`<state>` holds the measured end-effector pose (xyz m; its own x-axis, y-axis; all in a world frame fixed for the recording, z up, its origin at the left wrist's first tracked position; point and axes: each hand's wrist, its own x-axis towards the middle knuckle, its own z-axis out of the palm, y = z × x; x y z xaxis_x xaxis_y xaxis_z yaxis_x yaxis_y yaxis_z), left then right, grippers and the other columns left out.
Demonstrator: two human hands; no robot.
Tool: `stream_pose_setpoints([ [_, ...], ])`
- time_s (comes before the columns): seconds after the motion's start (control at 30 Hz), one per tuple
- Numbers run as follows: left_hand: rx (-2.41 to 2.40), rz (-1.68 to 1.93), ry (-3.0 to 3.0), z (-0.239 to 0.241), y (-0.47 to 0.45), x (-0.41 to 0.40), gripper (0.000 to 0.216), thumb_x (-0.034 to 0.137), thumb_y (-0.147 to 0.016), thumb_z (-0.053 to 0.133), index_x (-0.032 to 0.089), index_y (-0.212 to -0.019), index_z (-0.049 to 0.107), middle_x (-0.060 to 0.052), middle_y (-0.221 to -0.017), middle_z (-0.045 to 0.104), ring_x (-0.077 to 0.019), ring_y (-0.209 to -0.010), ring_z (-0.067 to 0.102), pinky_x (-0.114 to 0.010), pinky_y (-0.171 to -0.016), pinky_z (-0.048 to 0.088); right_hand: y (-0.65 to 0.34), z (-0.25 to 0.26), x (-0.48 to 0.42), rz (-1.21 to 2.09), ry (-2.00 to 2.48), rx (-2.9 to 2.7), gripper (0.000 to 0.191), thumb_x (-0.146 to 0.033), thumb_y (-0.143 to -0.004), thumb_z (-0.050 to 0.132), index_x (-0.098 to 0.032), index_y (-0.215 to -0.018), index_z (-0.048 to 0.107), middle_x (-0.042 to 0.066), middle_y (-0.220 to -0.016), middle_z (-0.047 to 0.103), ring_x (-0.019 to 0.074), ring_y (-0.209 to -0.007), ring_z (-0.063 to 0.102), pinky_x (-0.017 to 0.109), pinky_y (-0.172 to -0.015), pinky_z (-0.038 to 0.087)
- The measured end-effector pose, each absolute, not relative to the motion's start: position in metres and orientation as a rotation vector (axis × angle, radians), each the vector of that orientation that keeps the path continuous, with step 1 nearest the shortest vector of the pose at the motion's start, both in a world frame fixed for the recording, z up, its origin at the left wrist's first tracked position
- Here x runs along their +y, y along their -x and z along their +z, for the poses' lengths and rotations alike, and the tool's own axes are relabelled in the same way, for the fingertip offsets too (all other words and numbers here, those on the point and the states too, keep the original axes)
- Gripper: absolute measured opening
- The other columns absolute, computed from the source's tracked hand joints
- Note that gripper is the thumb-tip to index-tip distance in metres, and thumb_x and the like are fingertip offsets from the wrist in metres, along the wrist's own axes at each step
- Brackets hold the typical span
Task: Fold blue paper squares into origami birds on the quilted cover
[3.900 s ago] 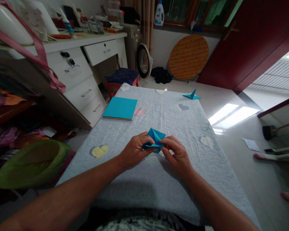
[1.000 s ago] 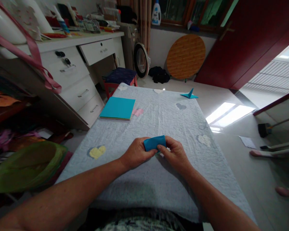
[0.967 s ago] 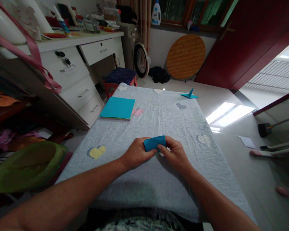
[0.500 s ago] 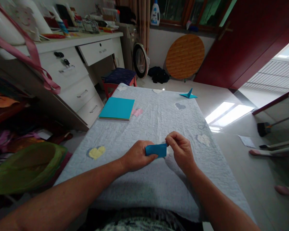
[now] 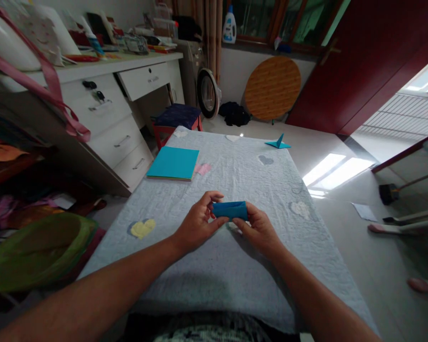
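Observation:
A small folded piece of blue paper is held level above the cloth, its long side running left to right. My left hand grips its left end, thumb along the lower edge and fingers behind. At the right end my right hand pinches it, thumb in front and the other fingers hidden behind the paper. Farther off on the left lies a square stack of coloured paper with a blue sheet on top. A folded blue paper shape with one upright point stands at the table's far right corner.
A pale quilted cloth with heart patches covers the table. Beyond its far edge are a stool and an open washing machine door. A green mesh basket stands left, below a white drawer desk.
My right hand has gone from touching the paper's right corner to gripping its right end. The paper has risen slightly and tilted, and my left fingers have shifted around its left end.

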<state>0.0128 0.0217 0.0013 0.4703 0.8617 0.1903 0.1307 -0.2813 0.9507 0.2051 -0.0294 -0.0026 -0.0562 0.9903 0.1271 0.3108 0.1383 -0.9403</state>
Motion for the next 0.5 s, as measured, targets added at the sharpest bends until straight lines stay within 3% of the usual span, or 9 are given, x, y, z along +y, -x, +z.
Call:
stream_pose_setpoints([
  [0.07,0.881,0.991,-1.793,-0.001,-0.01,0.021,0.054,0.025,-0.082,0.072,0.027,-0.127,0.043,-0.002,-0.105,0.058,-0.0118,-0.077,0.055,-0.023,-0.067,0.046,-0.206,-0.005,-0.029,0.968,1.315,-1.482,0.011,-0.027,-0.084,0.061,-0.021,-0.093,0.061,-0.001,-0.079,0.06,0.0143,-0.071,0.053,0.029,-0.068,0.045],
  [0.17,0.863,1.057,-1.965,-0.003,-0.007,0.02,0.047,0.022,-0.087,0.066,0.028,-0.127,0.042,-0.002,-0.104,0.055,-0.01,-0.071,0.052,-0.022,-0.062,0.044,-0.206,-0.006,-0.028,0.977,1.308,-1.417,0.009,-0.026,-0.083,0.061,-0.021,-0.091,0.059,-0.003,-0.072,0.054,0.0116,-0.062,0.05,0.025,-0.058,0.043],
  [0.33,0.773,1.024,-2.155,0.004,-0.008,0.02,0.025,0.019,-0.091,0.06,0.024,-0.114,0.053,-0.006,-0.113,0.054,-0.0166,-0.097,0.057,-0.027,-0.077,0.05,-0.203,-0.004,-0.029,1.041,1.309,-1.372,0.009,-0.025,-0.083,0.062,-0.021,-0.089,0.057,-0.004,-0.07,0.057,0.0103,-0.057,0.053,0.022,-0.052,0.045],
  [0.5,0.792,0.977,-2.161,0.009,-0.008,0.025,0.006,0.021,-0.087,0.066,0.021,-0.093,0.065,-0.004,-0.101,0.062,-0.0186,-0.095,0.058,-0.033,-0.085,0.049,-0.203,-0.006,-0.029,1.052,1.264,-1.388,0.015,-0.022,-0.083,0.063,-0.022,-0.097,0.058,-0.003,-0.075,0.06,0.011,-0.062,0.057,0.022,-0.055,0.05],
])
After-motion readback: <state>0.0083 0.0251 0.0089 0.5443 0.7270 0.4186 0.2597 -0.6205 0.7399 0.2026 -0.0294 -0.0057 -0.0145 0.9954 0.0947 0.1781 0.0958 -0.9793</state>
